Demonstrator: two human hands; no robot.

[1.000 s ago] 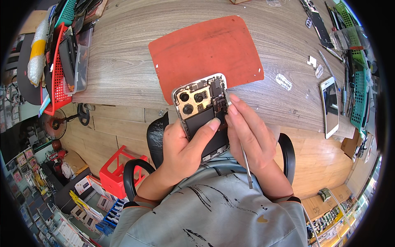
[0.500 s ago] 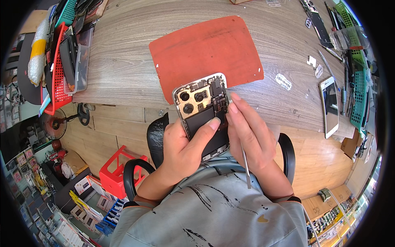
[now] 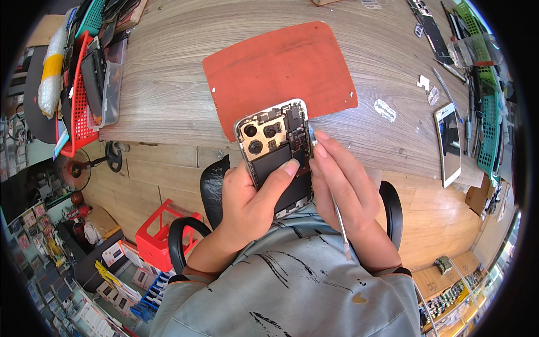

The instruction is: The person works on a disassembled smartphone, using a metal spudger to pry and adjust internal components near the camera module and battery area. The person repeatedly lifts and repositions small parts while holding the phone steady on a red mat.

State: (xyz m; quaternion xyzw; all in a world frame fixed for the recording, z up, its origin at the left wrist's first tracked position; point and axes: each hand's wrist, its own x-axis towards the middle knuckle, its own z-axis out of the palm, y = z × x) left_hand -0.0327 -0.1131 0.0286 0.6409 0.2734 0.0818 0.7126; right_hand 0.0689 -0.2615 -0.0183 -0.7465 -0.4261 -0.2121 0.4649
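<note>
My left hand (image 3: 251, 196) is closed round an opened smartphone (image 3: 271, 165), its thumb lying across the inside. The back is off the phone, so a gold camera plate with three lenses, a dark battery and circuit parts show. In my right hand (image 3: 349, 182) is a thin metal spudger (image 3: 341, 227), its flat end sticking out below the palm toward my shirt. The spudger's other tip, partly hidden by the fingers, is at the phone's upper right edge. Whether that tip touches the frame I cannot tell.
A red mat (image 3: 283, 67) lies on the wooden table beyond the phone. To the right are a white smartphone (image 3: 448, 146), a razor blade (image 3: 385, 110) and a green basket (image 3: 489, 132). A red basket (image 3: 84, 106) stands at the left, and a red stool (image 3: 160, 233) on the floor.
The spudger has tilted slightly, its lower end swinging right. My right hand has shifted a little right and down; my left still holds the phone in nearly the same place.
</note>
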